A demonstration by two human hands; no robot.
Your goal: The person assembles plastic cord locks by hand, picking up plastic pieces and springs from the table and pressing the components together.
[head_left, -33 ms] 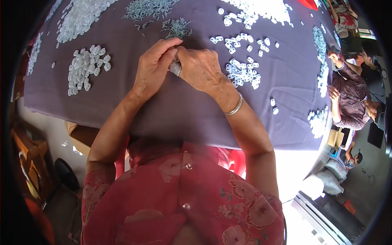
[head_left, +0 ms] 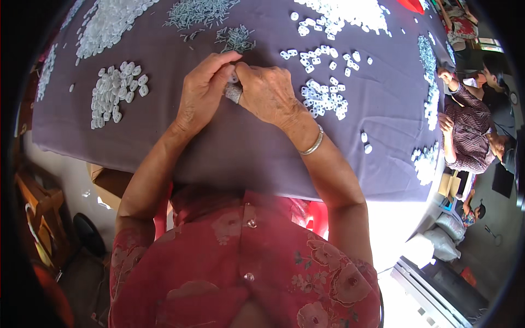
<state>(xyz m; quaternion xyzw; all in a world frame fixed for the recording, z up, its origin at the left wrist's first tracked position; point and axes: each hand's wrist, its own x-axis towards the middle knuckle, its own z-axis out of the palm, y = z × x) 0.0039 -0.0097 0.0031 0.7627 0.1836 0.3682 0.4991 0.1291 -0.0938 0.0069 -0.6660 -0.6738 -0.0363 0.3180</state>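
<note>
My left hand (head_left: 201, 90) and my right hand (head_left: 269, 94) meet over the cloth, fingertips pinched together. Between them a small whitish plastic piece (head_left: 233, 78) peeks out, mostly covered by the fingers. A pale silvery wrap (head_left: 233, 93) circles a finger of my right hand, and a bracelet sits on that wrist. Just beyond the fingertips lies a small heap of grey-green pins (head_left: 236, 39). White rounded caps (head_left: 112, 93) are gathered left of my left hand. White pieces with two holes (head_left: 324, 98) lie right of my right hand.
Bigger piles of white caps (head_left: 112, 24), pins (head_left: 199, 12) and white pieces (head_left: 350, 16) cover the far side of the dark tablecloth (head_left: 229, 158). Other people sit along the right edge, where a co-worker's hand (head_left: 446, 123) is near more parts. A cardboard box (head_left: 109, 183) stands below the left front edge.
My hands have shifted very slightly, and a little more of the whitish piece shows between the fingers. The piles are unchanged.
</note>
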